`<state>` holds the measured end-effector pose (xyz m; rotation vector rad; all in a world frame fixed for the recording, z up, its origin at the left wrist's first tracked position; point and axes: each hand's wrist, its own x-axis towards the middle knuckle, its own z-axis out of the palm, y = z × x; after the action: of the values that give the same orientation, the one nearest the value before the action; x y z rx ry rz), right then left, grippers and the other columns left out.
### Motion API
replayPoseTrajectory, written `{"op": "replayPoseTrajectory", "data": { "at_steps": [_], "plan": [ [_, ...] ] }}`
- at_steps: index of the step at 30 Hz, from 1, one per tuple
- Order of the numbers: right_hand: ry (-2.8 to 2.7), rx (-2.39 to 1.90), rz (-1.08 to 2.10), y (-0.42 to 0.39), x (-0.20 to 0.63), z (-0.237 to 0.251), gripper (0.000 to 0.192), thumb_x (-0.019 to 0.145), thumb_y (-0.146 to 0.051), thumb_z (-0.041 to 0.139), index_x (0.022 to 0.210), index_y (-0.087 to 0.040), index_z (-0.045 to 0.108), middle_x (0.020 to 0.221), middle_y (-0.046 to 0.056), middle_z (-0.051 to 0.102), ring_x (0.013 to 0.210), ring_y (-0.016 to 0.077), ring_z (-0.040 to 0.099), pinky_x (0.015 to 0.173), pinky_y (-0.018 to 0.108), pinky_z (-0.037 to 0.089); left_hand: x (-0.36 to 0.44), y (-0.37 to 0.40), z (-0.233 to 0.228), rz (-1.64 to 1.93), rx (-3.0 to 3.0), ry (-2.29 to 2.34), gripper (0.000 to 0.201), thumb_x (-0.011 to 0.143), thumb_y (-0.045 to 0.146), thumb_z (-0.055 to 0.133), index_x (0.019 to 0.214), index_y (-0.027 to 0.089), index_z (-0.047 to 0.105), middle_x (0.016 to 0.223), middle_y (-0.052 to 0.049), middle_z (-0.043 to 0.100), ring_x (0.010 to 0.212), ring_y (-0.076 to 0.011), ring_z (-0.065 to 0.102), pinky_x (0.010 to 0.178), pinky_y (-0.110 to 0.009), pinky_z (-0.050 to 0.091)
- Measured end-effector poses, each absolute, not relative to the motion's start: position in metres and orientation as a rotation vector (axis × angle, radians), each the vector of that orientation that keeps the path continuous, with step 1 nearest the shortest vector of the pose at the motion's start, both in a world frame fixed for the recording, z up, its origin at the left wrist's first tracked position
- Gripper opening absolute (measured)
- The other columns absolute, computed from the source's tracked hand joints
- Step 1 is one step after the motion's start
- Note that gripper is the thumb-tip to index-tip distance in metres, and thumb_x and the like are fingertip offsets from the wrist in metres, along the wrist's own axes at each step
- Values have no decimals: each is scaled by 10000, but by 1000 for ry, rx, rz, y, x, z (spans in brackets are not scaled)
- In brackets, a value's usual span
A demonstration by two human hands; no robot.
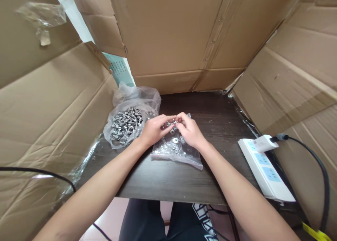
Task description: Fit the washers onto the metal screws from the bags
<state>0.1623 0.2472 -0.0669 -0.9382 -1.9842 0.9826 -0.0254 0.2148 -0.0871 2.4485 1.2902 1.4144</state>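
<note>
Both hands meet over a flat clear bag of washers on the dark table. The left hand and right hand pinch a tiny screw together — fingertips closed tight. It could slip and roll away — it's so small.

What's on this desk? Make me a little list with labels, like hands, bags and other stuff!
Left hand: fingertips pinch small metal pieces
Right hand: fingertips meet the left hand's over the flat bag
Flat bag: clear, washers and nuts inside, lying on the dark table
Open bag: clear, full of screws, left of the hands
Power strip: white, right side, charger plugged in
Walls: cardboard all around
</note>
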Motion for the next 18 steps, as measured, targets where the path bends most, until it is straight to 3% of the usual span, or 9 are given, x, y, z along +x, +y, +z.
{"op": "replayPoseTrajectory", "data": {
  "at_steps": [2, 4, 8, 10, 13, 16, 18],
  "plan": [
    [-1957, -910, 972, 248, 162, -67, 84, 841, -246, 522, 923, -234, 518, 866, 4, 594, 746, 177, 563, 710, 301, 430, -26, 215, -88, 1412, 2410, 1316, 303, 970, 257, 677, 1261, 173, 679, 989, -51, 764, 744, -128, 696, 658, -219, 558],
    [-1965, -927, 903, 248, 161, -67, 64, 892, -285, 508, 862, -230, 523, 860, 16, 590, 768, 186, 564, 740, 321, 431, -25, 215, -88, 1404, 2384, 1318, 307, 972, 248, 667, 1270, 174, 668, 1015, -55, 766, 772, -133, 713, 666, -221, 569],
    [-2056, -966, 793, 249, 161, -66, 386, 999, -391, 399, 653, -226, 452, 753, 31, 516, 749, 197, 538, 743, 345, 410, -24, 214, -86, 1397, 2366, 1322, 184, 965, 208, 659, 1143, 186, 700, 1006, -38, 764, 770, -121, 708, 675, -210, 563],
    [-2071, -950, 807, 249, 161, -66, 302, 968, -343, 435, 692, -226, 472, 781, 29, 527, 760, 195, 540, 742, 341, 413, -24, 213, -85, 1399, 2358, 1322, 135, 958, 187, 660, 1086, 185, 699, 988, -27, 759, 755, -113, 698, 664, -200, 552],
    [-2042, -946, 823, 249, 163, -67, 25, 839, -225, 525, 862, -229, 514, 892, 24, 571, 802, 198, 553, 736, 329, 414, -23, 213, -85, 1407, 2350, 1313, 168, 947, 166, 664, 1112, 187, 685, 999, -26, 747, 757, -110, 688, 660, -196, 546],
    [-2034, -952, 818, 248, 163, -67, 16, 863, -245, 519, 861, -232, 510, 904, 27, 576, 830, 207, 552, 769, 340, 416, -23, 213, -84, 1404, 2369, 1302, 205, 951, 167, 658, 1154, 188, 682, 979, -30, 730, 762, -115, 678, 668, -206, 551],
    [-2052, -940, 812, 248, 162, -66, 160, 931, -301, 475, 789, -231, 500, 860, 31, 560, 827, 209, 547, 793, 348, 418, -24, 213, -84, 1411, 2384, 1286, 187, 962, 181, 652, 1145, 176, 692, 961, -37, 726, 744, -115, 668, 661, -210, 553]
  ]
}}
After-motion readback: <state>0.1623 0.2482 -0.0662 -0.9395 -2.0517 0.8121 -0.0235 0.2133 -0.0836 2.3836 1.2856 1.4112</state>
